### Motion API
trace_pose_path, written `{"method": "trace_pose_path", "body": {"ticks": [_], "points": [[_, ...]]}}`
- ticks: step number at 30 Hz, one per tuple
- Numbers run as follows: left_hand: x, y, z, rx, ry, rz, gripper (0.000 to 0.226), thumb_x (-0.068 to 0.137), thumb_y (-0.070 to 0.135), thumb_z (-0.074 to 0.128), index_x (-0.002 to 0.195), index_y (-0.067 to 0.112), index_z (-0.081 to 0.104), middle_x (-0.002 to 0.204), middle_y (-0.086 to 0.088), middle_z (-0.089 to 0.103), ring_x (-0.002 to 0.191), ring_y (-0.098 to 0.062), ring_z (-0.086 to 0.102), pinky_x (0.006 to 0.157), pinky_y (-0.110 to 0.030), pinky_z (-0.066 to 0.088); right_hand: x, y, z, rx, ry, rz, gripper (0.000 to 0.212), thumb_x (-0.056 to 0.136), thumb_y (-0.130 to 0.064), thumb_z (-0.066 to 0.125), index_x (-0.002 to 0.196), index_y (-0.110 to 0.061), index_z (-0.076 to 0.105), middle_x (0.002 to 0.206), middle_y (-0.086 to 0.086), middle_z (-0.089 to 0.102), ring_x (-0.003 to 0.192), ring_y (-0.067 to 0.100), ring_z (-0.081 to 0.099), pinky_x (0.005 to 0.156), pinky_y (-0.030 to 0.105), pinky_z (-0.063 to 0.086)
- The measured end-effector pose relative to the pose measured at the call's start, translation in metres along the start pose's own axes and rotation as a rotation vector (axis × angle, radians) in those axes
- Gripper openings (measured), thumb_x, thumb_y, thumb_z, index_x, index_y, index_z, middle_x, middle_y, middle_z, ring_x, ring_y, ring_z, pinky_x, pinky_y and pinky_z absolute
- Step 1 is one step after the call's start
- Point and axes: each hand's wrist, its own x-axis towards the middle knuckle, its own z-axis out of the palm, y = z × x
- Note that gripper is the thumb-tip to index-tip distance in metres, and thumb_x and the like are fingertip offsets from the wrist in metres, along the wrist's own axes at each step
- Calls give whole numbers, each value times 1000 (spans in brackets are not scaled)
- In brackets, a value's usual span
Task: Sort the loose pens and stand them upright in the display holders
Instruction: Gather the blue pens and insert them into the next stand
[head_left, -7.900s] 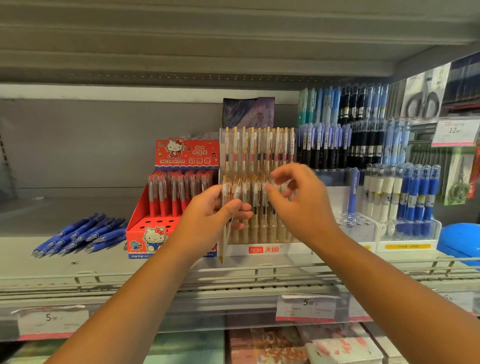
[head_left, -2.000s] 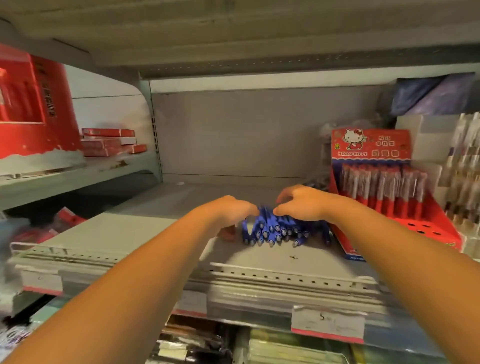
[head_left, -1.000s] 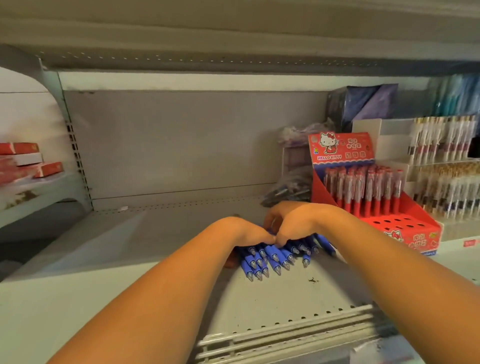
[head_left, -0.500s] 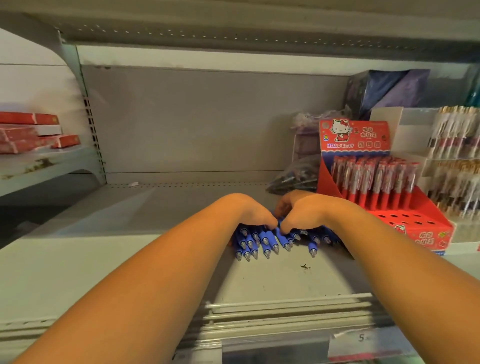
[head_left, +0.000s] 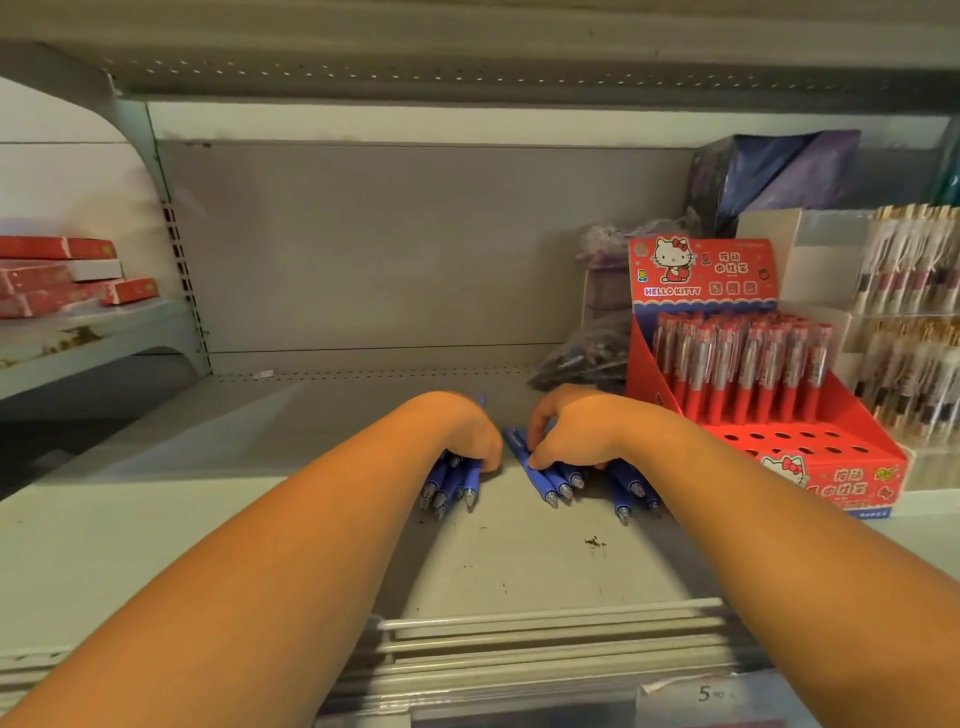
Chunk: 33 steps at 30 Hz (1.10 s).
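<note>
Far left, on a side shelf: stacked flat red cardboard boxes (head_left: 67, 275), well apart from the work. In the middle of the grey metal shelf (head_left: 519, 561), palm down: the left hand (head_left: 470, 441), curled over a small bunch of the loose blue plastic pens (head_left: 452, 486) and holding them against the shelf, tips poking out toward the near edge. Just right of it, across a narrow bare gap: the right hand (head_left: 566, 436), likewise palm down and curled, thumb tip laid on one barrel, gripping a wider bunch. All lying flat, long axes running near to far, slightly fanned. Judged as gathering, not yet lifting.

Further right, just beside the right forearm: the red cardboard Hello Kitty display holder (head_left: 810, 457), back rows filled with upright red pens (head_left: 737, 364), front holes vacant. Nearer to the right hand than the left, so probably a carry rightward and a turn from flat to upright, if meant for this holder at all. Far right: pale holders of cream-and-gold pens (head_left: 909, 291).
</note>
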Motion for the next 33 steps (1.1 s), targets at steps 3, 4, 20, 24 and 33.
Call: {"method": "trace_pose_path", "body": {"ticks": [3,4,20,24,33], "points": [[4,-4,4,77,25,28,84,90,19,49,158,24,0,164,-5,21,133,-24,49,99,-36,48,1,-4,3,-42,15,4,21,85,-33,72,90,-12,74,95,9,72,79,23,64,66,32,54],[3,-5,6,103,38,54,85,91,19,48,158,24,-3,166,0,1,139,-25,41,103,-36,45,1,-6,4,-78,23,12,27,84,-36,72,87,-9,75,86,9,71,73,22,62,64,31,51],[-17,-25,2,-295,163,119,66,83,10,54,148,14,41,155,0,38,53,4,61,32,-9,32,-8,-15,-1,107,242,182,39,82,-26,61,46,-12,53,42,0,45,42,16,43,40,23,32],[-19,-29,0,-621,107,141,13,73,12,58,82,5,65,82,-12,68,50,-22,59,53,-22,47,-18,-6,-10,557,402,173,25,84,-20,62,69,0,65,55,11,60,49,22,60,49,26,49],[-41,-18,-6,-1321,143,575,23,81,-3,58,102,7,55,79,-17,62,63,-26,72,56,-34,57,-67,-8,-16,1196,559,-104,14,97,-7,53,99,1,66,91,12,68,62,12,64,55,22,50]]}}
